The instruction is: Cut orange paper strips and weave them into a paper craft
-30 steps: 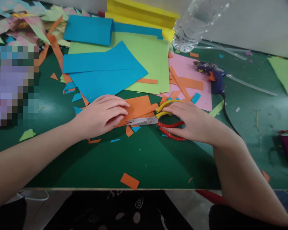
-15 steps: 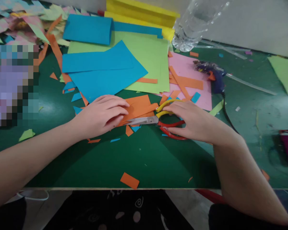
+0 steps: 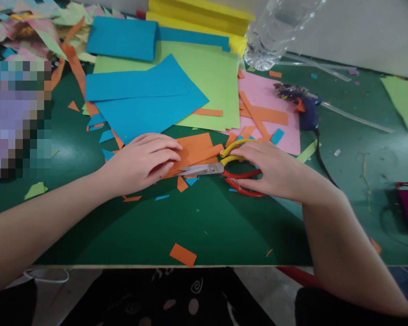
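Observation:
My left hand [image 3: 146, 160] rests on orange paper [image 3: 193, 147], its fingers apart and slightly bent over the sheet's left part. The paper's edge under the palm is hidden. My right hand [image 3: 275, 170] is closed around a pair of scissors [image 3: 204, 169] with one yellow and one red handle. The fingers are at the yellow loop and the thumb at the red one. The blades point left along the paper's near edge, almost together, with tips close to my left fingers. Small orange and blue scraps [image 3: 191, 181] lie just below the blades.
Blue sheets [image 3: 139, 113] and green sheets [image 3: 221, 86] lie beyond my hands. At the right, a glue gun [image 3: 308, 108] with a cord sits by pink paper [image 3: 289, 140]. A plastic bottle [image 3: 272, 40] stands behind. Paper cuttings [image 3: 47, 31] heap at the far left.
The whole view shifts very slightly. Both hands, the scissors and the orange paper keep the same places relative to one another.

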`<move>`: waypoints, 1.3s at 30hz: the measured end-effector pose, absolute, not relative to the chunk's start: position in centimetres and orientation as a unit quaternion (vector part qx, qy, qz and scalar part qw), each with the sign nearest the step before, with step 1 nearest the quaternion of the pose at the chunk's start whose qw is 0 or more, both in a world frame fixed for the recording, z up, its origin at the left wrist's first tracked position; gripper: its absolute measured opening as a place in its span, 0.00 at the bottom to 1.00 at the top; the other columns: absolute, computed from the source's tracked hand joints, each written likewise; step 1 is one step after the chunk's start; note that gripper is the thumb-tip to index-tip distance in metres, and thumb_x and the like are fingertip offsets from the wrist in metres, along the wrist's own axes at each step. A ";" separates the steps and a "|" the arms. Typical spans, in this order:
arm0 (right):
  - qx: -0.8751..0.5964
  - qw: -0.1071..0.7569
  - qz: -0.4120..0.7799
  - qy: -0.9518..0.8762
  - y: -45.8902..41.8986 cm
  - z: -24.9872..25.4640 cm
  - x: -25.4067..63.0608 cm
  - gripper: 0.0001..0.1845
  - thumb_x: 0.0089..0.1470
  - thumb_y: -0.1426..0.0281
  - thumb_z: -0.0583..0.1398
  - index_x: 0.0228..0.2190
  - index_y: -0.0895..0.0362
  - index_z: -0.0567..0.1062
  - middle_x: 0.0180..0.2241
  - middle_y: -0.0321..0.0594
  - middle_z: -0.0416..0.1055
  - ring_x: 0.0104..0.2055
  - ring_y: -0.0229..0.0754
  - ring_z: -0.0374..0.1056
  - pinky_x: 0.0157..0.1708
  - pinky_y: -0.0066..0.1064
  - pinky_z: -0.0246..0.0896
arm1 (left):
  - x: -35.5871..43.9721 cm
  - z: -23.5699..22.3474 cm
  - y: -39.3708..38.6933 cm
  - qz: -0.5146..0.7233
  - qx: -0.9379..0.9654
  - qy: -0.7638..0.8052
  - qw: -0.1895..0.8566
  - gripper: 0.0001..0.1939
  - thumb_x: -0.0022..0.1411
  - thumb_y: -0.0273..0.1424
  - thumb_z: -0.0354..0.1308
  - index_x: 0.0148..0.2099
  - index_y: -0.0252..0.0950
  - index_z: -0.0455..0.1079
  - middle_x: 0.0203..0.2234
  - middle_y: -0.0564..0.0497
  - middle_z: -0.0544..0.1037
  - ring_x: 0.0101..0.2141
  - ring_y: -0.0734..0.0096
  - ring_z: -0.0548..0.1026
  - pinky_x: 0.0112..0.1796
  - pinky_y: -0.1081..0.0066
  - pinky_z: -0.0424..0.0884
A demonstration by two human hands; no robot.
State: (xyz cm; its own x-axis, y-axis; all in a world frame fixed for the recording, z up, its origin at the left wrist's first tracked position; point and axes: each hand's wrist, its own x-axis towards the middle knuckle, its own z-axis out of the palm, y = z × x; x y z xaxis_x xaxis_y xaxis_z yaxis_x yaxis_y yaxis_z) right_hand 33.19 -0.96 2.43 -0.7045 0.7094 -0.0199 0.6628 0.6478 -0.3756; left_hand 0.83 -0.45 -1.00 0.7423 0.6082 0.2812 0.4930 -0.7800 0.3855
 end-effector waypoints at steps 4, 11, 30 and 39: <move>-0.377 0.056 0.173 -0.908 -1.0 2.5 33.1 0.25 0.57 0.55 0.59 0.49 0.59 0.73 0.50 0.50 0.74 0.52 0.55 0.69 0.52 0.46 0.62 | 0.7 -1.1 -0.4 0.195 0.923 0.298 0.144 0.12 0.72 0.32 0.48 0.47 0.36 0.72 0.51 0.44 0.75 0.53 0.58 0.72 0.54 0.57 0.66; -0.376 0.049 0.171 -0.909 -1.0 2.6 33.1 0.24 0.58 0.55 0.58 0.49 0.58 0.72 0.50 0.49 0.73 0.52 0.54 0.69 0.51 0.45 0.62 | 0.8 -1.1 -0.4 0.197 0.924 0.296 0.140 0.11 0.72 0.31 0.48 0.47 0.36 0.71 0.51 0.44 0.75 0.53 0.59 0.71 0.54 0.56 0.66; -0.383 0.051 0.186 -0.903 -0.9 2.6 33.1 0.23 0.57 0.55 0.59 0.49 0.55 0.72 0.50 0.48 0.74 0.52 0.55 0.69 0.51 0.47 0.62 | 0.8 -1.0 -0.5 0.187 0.926 0.298 0.138 0.12 0.72 0.32 0.47 0.47 0.36 0.71 0.51 0.44 0.75 0.54 0.59 0.71 0.55 0.57 0.66; -0.385 0.050 0.193 -0.901 -1.1 2.9 32.9 0.22 0.57 0.55 0.59 0.49 0.52 0.72 0.50 0.45 0.74 0.52 0.55 0.69 0.50 0.48 0.63 | 0.8 -0.9 -0.4 0.180 0.921 0.310 0.151 0.13 0.72 0.34 0.46 0.47 0.39 0.71 0.52 0.46 0.75 0.54 0.59 0.71 0.55 0.56 0.66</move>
